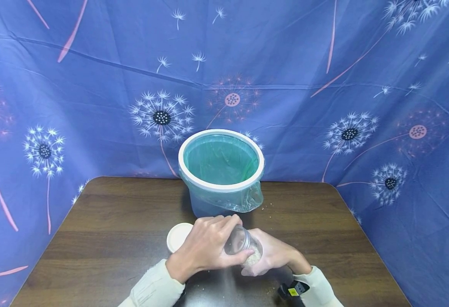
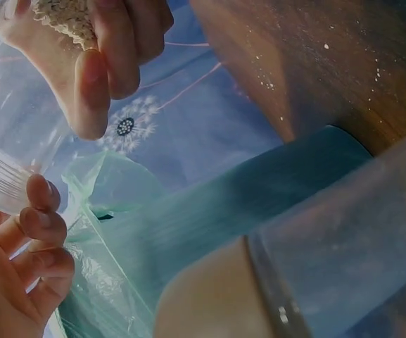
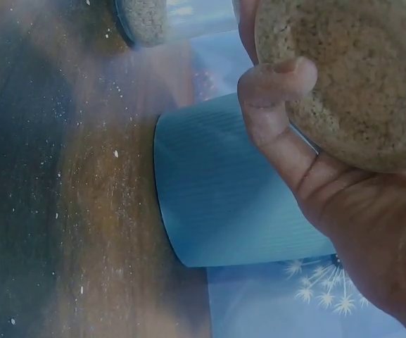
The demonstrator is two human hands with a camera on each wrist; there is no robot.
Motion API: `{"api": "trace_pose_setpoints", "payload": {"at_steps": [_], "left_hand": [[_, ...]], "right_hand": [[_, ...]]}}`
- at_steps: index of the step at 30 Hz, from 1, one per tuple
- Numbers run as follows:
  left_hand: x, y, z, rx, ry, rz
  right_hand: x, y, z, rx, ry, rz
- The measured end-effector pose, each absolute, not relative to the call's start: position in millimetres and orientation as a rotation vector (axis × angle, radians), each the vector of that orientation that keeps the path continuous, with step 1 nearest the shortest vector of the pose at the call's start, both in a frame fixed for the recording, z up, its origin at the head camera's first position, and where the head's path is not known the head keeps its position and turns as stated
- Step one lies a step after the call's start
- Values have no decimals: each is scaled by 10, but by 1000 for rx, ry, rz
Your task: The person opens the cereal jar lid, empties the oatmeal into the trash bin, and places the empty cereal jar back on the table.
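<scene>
Both my hands hold a clear plastic jar [image 1: 253,255] in front of the bin, tilted, with its threaded neck towards the left side. Pale, coarse flakes [image 3: 350,77] lie inside, seen through the jar's base in the right wrist view. My left hand [image 1: 211,245] grips around the neck end, thumb along the near side. The right hand [image 1: 272,253] clasps the body near the base. Behind my left wrist stands a second jar with a cream lid [image 1: 179,236]; similar flakes [image 3: 146,20] show in it.
A blue bin [image 1: 205,204] with a white rim [image 1: 221,187] and a green plastic liner [image 1: 224,157] stands at the table's back. Small crumbs are scattered over the brown wooden table [image 1: 113,238]. A blue dandelion-print cloth [image 1: 286,128] hangs behind.
</scene>
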State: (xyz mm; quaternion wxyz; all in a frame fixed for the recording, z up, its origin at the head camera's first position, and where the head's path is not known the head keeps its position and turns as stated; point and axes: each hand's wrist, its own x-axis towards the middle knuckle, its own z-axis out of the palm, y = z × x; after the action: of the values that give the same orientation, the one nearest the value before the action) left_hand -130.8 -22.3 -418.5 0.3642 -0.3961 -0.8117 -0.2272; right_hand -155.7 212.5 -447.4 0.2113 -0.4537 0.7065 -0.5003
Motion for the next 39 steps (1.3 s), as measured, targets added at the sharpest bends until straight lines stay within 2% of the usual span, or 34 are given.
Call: {"api": "trace_pose_setpoints", "payload": {"at_steps": [39], "left_hand": [[-1304,-156,-4213,-883,-2026,-502]], "right_hand": [[-1412,2003,-4537,-1260,2127,-1492]]}}
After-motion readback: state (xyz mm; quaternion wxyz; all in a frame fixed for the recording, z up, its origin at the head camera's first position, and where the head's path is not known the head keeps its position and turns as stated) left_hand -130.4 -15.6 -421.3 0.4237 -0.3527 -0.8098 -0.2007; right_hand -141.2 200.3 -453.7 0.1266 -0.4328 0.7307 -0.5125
